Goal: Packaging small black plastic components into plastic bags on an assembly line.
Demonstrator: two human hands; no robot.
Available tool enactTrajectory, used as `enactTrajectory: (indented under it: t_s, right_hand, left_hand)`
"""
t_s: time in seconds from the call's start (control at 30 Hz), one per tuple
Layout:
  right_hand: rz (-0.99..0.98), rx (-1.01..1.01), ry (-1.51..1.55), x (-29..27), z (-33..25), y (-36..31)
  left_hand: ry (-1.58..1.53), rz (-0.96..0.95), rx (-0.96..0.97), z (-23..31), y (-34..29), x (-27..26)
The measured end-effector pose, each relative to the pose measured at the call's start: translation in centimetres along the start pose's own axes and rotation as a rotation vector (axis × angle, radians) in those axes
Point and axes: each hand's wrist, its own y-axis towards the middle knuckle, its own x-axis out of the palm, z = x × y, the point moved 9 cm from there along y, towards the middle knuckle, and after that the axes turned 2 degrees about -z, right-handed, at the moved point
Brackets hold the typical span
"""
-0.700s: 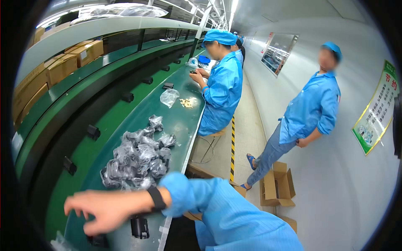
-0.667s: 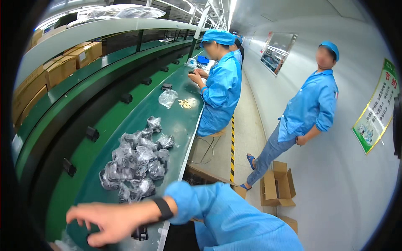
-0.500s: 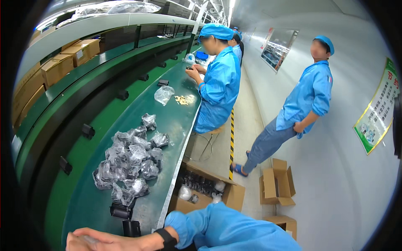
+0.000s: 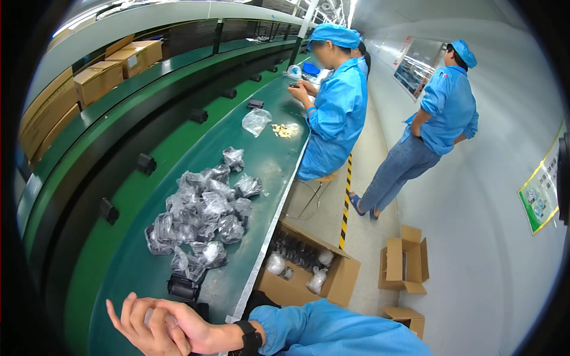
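My right hand (image 4: 193,327), with a black band on its wrist, meets my left hand (image 4: 139,323) at the lower left, over the near end of the green bench. The fingers of both hands are curled and pressed together. A small pale patch shows between them; I cannot make out what it is. Just beyond my hands lies a black plastic part (image 4: 183,288) with a rounded body. A second black part (image 4: 202,310) is mostly hidden behind my right hand. Farther up the bench is a heap of dark parts in clear plastic bags (image 4: 205,204).
A green conveyor (image 4: 127,196) carrying spaced black parts runs along the left. An open carton (image 4: 338,285) with bagged parts stands beside the bench's right edge. A seated co-worker (image 4: 335,124) handles a small dark part. Another person (image 4: 439,118) stands in the aisle near an open carton (image 4: 392,261).
My joined hands have risen in view, covering most of the second black part. The view has shifted, so the bench sits farther right. The standing person has turned away.
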Motion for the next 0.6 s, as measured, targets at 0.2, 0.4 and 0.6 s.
enactTrajectory:
  t_s: [0.2,0.4,0.6]
  right_hand:
    - [-0.113,-0.104,-0.253,4.4,-1.0,-0.6]
    - [-0.438,-1.315,-1.434,13.5,-2.1,-5.9]
    - [-0.184,-1.293,-2.084,15.1,-4.4,-4.8]
  left_hand:
    - [-0.435,0.345,-0.199,-3.4,-0.2,-1.8]
    - [-1.564,0.281,-0.859,-4.0,-0.9,-0.7]
    - [-1.893,0.329,-1.081,-4.6,-5.9,1.0]
